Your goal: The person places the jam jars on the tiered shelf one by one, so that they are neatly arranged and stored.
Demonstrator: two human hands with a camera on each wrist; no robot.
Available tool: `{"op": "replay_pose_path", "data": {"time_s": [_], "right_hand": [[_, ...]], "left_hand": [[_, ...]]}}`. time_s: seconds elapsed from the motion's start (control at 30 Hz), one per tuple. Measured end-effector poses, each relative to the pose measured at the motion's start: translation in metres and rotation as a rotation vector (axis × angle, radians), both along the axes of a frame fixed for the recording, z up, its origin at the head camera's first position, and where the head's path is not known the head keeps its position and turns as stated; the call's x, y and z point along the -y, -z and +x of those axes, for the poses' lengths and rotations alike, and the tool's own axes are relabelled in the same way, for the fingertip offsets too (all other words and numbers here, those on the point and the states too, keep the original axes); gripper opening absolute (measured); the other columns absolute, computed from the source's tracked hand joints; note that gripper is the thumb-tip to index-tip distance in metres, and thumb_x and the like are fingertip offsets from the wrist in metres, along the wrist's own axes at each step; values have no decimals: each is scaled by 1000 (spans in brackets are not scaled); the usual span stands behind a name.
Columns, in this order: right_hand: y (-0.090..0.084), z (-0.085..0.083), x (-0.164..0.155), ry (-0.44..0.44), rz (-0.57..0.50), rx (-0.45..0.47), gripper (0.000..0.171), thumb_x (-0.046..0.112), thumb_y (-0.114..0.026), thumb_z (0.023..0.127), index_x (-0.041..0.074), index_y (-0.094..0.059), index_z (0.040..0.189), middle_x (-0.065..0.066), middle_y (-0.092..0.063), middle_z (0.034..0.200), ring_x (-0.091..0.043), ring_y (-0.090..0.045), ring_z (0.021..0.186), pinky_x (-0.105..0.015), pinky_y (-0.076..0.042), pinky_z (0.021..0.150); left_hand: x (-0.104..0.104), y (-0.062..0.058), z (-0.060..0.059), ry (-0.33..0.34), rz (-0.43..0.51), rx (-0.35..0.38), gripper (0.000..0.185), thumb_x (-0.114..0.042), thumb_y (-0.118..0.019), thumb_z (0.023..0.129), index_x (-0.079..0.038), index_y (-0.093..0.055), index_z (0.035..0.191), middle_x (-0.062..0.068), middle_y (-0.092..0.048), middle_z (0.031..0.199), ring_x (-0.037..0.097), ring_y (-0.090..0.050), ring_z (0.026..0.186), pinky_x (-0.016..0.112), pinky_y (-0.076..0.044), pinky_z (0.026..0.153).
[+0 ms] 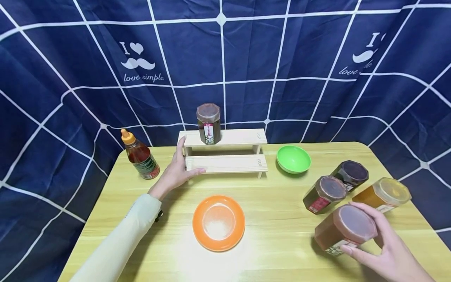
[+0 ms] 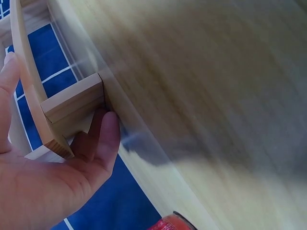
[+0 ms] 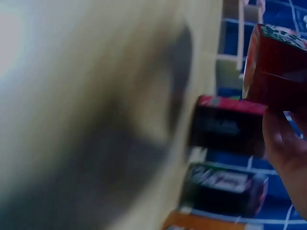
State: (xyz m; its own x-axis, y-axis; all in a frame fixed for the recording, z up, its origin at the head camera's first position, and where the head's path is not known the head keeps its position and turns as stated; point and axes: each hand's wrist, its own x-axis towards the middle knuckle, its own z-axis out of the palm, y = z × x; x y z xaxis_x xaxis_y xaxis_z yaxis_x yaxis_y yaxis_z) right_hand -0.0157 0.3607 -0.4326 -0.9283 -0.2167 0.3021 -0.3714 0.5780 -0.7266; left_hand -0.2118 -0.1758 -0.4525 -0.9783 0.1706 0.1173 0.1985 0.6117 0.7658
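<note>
My left hand (image 1: 176, 169) grips the left end of a two-step wooden shelf (image 1: 225, 163), thumb along the lower step. In the left wrist view, curled fingers (image 2: 109, 139) reach around the end of the wooden shelf (image 2: 33, 91). On the upper step stands a dark jar (image 1: 209, 124) with a pink and white label. At the front right, my right hand (image 1: 391, 250) holds a reddish-brown octagonal jar (image 1: 343, 231) between thumb and fingers. The right wrist view shows this jar (image 3: 280, 72) raised off the table, slightly tilted.
Two dark jars (image 1: 325, 195) and an amber jar (image 1: 382, 194) stand beyond my right hand. A green bowl (image 1: 294, 159) sits right of the shelf. In front lies an orange plate (image 1: 218, 223). At left stands a sauce bottle (image 1: 141, 154) with an orange cap; behind hangs a blue curtain (image 1: 253, 51).
</note>
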Motion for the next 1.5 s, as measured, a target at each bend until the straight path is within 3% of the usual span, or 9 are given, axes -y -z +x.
{"op": "replay_pose_path", "data": {"time_s": [0.3, 0.53, 0.7, 0.83, 1.03, 1.17, 1.37, 1.5], "right_hand": [[-43, -22, 35, -66, -37, -73, 112, -23, -93, 63, -1, -42, 161, -8, -61, 137, -12, -67, 106, -15, -50, 93], [-70, -50, 61, -40, -52, -90, 106, -19, -93, 69, 5, -45, 161, -8, -60, 136, -14, -64, 112, -14, -50, 93], [-84, -76, 78, 1, -31, -73, 103, -8, -96, 75, 16, -45, 162, -3, -59, 137, -13, -61, 116, -12, -48, 91], [-94, -96, 92, -29, -18, -55, 101, -1, -97, 79, 21, -44, 162, -3, -60, 135, -13, -65, 110, -15, -52, 86], [-104, -127, 115, -111, -85, -23, 97, -2, -93, 84, 19, -40, 163, -6, -59, 137, -17, -70, 107, -19, -56, 90], [-109, -147, 130, -124, -125, 5, 94, 1, -93, 86, 22, -42, 162, -5, -60, 138, -20, -70, 110, -22, -57, 89], [-113, -179, 148, -123, -85, 2, 93, 13, -95, 88, 25, -41, 162, -6, -62, 136, -24, -71, 109, -22, -56, 90], [-113, -200, 160, -139, -101, 15, 92, 12, -95, 88, 22, -41, 161, -10, -62, 138, -26, -70, 112, -23, -57, 90]], "left_hand": [[2, -1, 0, -11, -7, 19, 135, -38, -95, 88, -27, 8, 174, 39, -26, 167, 53, -39, 150, 66, -36, 118], [1, -1, 0, -9, -11, 23, 134, -41, -95, 88, -28, 8, 174, 38, -25, 168, 54, -39, 149, 66, -37, 117], [2, -1, 1, -12, -9, 21, 134, -41, -95, 88, -30, 8, 174, 38, -25, 168, 54, -40, 149, 67, -37, 116], [3, -1, 1, -8, -11, 26, 134, -43, -94, 88, -31, 9, 174, 36, -21, 171, 54, -37, 151, 68, -37, 116], [3, -1, 1, -11, -20, 25, 134, -44, -94, 88, -31, 9, 174, 38, -24, 169, 56, -40, 148, 69, -38, 115], [3, -1, 0, -13, -26, 21, 135, -43, -94, 88, -31, 9, 174, 38, -24, 169, 56, -41, 148, 69, -38, 115], [3, -1, 0, -14, -24, 17, 134, -42, -95, 88, -31, 8, 174, 37, -24, 169, 55, -41, 148, 69, -39, 115], [3, -1, 0, -7, -15, 19, 135, -42, -95, 88, -31, 8, 174, 37, -21, 171, 55, -38, 150, 69, -37, 116]]}}
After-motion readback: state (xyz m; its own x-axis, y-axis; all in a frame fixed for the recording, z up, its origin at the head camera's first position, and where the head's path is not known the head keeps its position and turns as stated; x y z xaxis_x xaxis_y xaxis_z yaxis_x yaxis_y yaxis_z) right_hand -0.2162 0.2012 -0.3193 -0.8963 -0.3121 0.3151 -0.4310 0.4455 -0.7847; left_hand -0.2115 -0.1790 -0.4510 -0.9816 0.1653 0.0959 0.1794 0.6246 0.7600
